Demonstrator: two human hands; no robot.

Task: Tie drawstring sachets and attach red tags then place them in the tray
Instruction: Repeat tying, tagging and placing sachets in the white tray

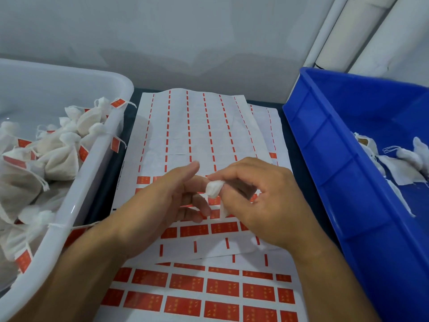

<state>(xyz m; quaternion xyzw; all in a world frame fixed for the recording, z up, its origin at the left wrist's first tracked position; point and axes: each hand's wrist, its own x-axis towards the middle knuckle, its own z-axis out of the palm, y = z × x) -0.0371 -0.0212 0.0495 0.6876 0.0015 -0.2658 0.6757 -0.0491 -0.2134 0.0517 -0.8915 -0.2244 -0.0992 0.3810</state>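
A small white drawstring sachet (214, 188) hangs between my hands above the sheets of red tags (224, 288). My right hand (262, 201) grips the sachet, with its gathered top poking out past the thumb and forefinger. My left hand (162, 205) is beside it with the thumb raised and the fingers loosely bent, the fingertips close to the sachet's lower part. I cannot make out the drawstring. The white tray (76, 198) at the left holds several tied sachets with red tags (58, 156).
A blue bin (336, 163) at the right holds a few untagged white sachets (404, 159). The upper sticker sheet (197, 131) is mostly peeled, leaving thin red strips. A wall stands behind, with white pipes at the upper right.
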